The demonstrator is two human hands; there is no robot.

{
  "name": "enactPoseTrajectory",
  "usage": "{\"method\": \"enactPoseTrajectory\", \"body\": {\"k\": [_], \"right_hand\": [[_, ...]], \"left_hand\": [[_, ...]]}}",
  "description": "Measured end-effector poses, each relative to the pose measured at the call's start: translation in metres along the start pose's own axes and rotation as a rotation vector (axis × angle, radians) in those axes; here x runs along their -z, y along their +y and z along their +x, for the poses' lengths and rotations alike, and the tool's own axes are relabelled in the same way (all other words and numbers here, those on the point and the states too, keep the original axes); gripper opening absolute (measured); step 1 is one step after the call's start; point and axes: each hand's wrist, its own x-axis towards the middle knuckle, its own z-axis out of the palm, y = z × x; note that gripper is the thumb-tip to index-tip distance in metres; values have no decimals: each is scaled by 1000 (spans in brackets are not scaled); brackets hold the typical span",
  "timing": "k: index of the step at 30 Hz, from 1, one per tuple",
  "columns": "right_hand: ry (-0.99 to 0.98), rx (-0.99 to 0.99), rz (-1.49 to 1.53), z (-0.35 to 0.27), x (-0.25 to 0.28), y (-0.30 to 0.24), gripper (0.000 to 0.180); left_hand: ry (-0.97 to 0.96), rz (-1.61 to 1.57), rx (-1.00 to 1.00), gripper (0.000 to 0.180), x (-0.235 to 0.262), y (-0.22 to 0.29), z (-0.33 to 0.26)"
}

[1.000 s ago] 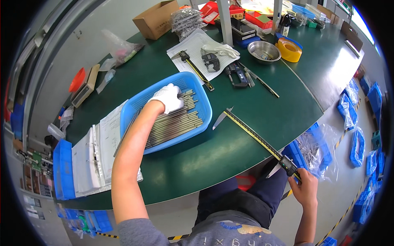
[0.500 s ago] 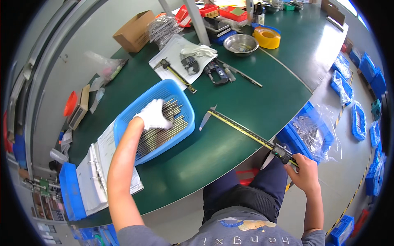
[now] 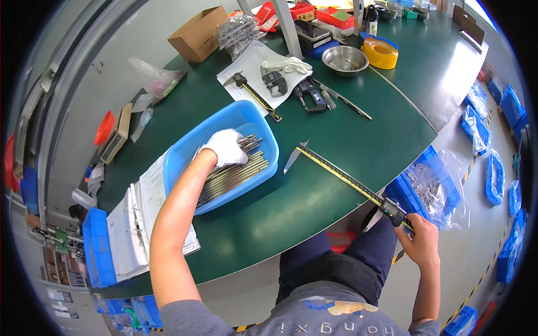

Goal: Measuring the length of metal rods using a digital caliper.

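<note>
A blue plastic basket (image 3: 185,147) on the table holds many thin metal rods (image 3: 238,178) lying side by side. Inside it, my left hand (image 3: 225,148), in a white glove, is closed round a bundle of rods whose ends stick out past the fingers. My bare right hand (image 3: 421,239) grips the end of a long digital caliper (image 3: 343,178) over the table's front edge. The caliper's beam points away to the left, with its fixed jaw beyond the basket's right side and the display near my fingers.
Behind the basket lie a second caliper (image 3: 259,96), micrometers (image 3: 309,95) and white gloves (image 3: 286,65) on paper. A metal bowl (image 3: 345,60) and yellow tape roll (image 3: 380,54) stand farther right. An open binder (image 3: 128,238) is at left; a blue bin (image 3: 406,190) stands past the right edge.
My left hand has closed further round rods, and a bundle is now raised at its fingertips. The view has shifted slightly; my right hand still holds the caliper.
</note>
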Motion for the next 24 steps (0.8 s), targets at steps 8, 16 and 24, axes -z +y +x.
{"method": "enactPoseTrajectory", "body": {"k": [8,16,24], "right_hand": [[-7,2,21,1,1,2,27],[-3,-31,37,-2,0,3,28],[3,-19,0,-2,-1,2,29]], "left_hand": [[131,-30,-117,42,-7,1,-26],[101,-417,-9,38,-3,-20,-9],[-63,-69,12,25,4,-6,17]]}}
